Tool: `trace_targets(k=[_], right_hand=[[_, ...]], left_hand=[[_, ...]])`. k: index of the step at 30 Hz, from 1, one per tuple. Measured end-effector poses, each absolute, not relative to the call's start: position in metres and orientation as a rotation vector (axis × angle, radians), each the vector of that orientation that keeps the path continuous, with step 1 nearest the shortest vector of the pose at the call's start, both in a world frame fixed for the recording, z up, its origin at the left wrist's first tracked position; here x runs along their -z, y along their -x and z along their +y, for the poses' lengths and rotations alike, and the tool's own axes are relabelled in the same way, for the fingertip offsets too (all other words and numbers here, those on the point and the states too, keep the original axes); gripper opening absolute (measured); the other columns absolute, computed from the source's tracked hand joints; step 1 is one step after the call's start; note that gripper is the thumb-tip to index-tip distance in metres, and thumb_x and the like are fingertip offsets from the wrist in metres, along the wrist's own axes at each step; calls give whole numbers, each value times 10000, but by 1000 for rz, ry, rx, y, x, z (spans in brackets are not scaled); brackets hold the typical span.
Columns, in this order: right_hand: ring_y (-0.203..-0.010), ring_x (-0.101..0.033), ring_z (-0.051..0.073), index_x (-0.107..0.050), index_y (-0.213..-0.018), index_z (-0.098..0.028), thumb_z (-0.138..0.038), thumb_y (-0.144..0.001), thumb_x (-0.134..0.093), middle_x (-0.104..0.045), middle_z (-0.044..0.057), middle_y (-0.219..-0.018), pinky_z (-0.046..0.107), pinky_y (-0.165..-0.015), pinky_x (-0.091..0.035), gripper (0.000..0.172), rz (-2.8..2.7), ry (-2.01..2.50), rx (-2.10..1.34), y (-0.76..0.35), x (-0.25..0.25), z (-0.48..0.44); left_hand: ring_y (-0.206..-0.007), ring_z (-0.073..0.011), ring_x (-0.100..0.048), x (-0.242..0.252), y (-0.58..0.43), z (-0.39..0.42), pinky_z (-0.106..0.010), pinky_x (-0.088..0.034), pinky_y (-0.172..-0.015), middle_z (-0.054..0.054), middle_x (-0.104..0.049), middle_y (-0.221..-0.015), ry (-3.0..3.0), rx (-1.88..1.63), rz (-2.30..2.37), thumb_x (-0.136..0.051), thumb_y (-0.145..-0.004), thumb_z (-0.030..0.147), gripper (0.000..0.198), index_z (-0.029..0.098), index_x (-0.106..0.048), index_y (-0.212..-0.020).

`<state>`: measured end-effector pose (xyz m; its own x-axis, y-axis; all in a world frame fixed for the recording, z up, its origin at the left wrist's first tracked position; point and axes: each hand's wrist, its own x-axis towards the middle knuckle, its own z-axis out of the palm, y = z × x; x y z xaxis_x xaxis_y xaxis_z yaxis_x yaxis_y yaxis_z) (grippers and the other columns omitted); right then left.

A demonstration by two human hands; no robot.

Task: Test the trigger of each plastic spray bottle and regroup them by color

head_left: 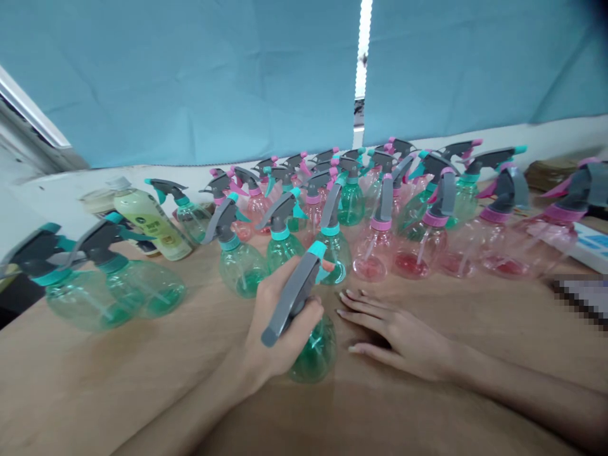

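My left hand (278, 323) is wrapped round the neck of a green spray bottle (311, 351) with a grey trigger head and teal collar, which stands on the wooden table (142, 380). Just to its right, my right hand (394, 332) lies flat on the table with fingers stretched out, holding nothing. Behind both hands stand several green spray bottles (240, 263) and several pink spray bottles (375, 256).
Two more green bottles (128, 285) stand at the far left. A pale yellow bottle (152, 218) leans at the back left. A white and blue box (591, 244) lies at the right edge. Blue curtains hang behind the table.
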<state>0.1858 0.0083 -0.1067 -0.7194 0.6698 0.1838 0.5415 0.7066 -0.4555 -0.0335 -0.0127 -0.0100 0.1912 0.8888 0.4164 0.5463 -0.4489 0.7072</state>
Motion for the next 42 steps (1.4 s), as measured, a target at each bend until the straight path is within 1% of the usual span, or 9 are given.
trace_targets(k=[5,8,15,21,24,26,32,38,42], right_hand=[[-1388,-280,244,-388,-1420,-233,-522,-922,-458,-333,52,-1498,466,-1131,-267,580,-2610,963,-516,-186,107,9],[-1390,-275,243,-396,-1417,-227,-523,-922,-456,-335,57,-1497,464,-1132,-265,579,-2619,954,-505,-186,107,9],[-1389,-277,238,-396,-1417,-213,-528,-929,-438,-327,62,-1500,454,-1134,-263,582,-2638,968,-489,-185,105,9],[-1391,-272,239,-409,-1410,-204,-528,-928,-439,-332,67,-1497,457,-1133,-263,582,-2633,968,-499,-185,105,9],[-1390,-273,244,-409,-1411,-192,-533,-928,-434,-331,74,-1497,456,-1134,-261,591,-2646,970,-496,-185,105,9],[-1388,-278,249,-409,-1412,-189,-530,-926,-441,-335,77,-1496,456,-1134,-261,594,-2638,969,-504,-185,105,9],[-1391,-273,242,-394,-1420,-211,-531,-924,-446,-327,58,-1503,450,-1137,-260,593,-2634,968,-507,-186,107,10],[-1393,-267,241,-397,-1419,-209,-526,-924,-449,-329,56,-1502,448,-1142,-247,590,-2630,964,-515,-186,106,10],[-1390,-274,248,-414,-1411,-208,-518,-921,-463,-342,63,-1497,454,-1144,-240,582,-2613,958,-532,-185,106,10]], left_hand=[[-524,-145,-523,7,31,-15,-269,-480,-570,43,-561,-629,-2031,-1148,1321,-485,-737,183,358,245,-628,-1059],[-602,-141,-593,6,30,-15,-261,-513,-645,24,-622,-734,-2009,-1190,1307,-502,-727,159,376,240,-625,-1073],[-731,-145,-651,6,29,-14,-249,-529,-678,-3,-678,-900,-2001,-1205,1304,-504,-721,141,367,226,-625,-1058],[-770,-166,-662,3,27,-18,-257,-533,-695,-11,-688,-880,-1950,-1176,1344,-503,-732,156,358,222,-629,-1060],[-677,-155,-642,5,28,-16,-253,-534,-683,6,-667,-772,-1934,-1180,1352,-503,-720,159,375,214,-635,-1067],[-638,-148,-625,7,28,-15,-248,-534,-670,7,-657,-751,-1940,-1183,1336,-501,-714,162,373,209,-639,-1057],[-708,-161,-647,5,27,-15,-244,-530,-645,-23,-691,-871,-1905,-1179,1318,-511,-700,166,343,211,-606,-1026],[-572,-123,-578,12,31,-12,-232,-487,-555,17,-624,-776,-1924,-1177,1284,-504,-709,123,403,239,-606,-1082],[-626,-143,-592,13,33,-11,-271,-513,-641,16,-604,-776,-1947,-1218,1246,-496,-701,135,365,235,-609,-1033]])
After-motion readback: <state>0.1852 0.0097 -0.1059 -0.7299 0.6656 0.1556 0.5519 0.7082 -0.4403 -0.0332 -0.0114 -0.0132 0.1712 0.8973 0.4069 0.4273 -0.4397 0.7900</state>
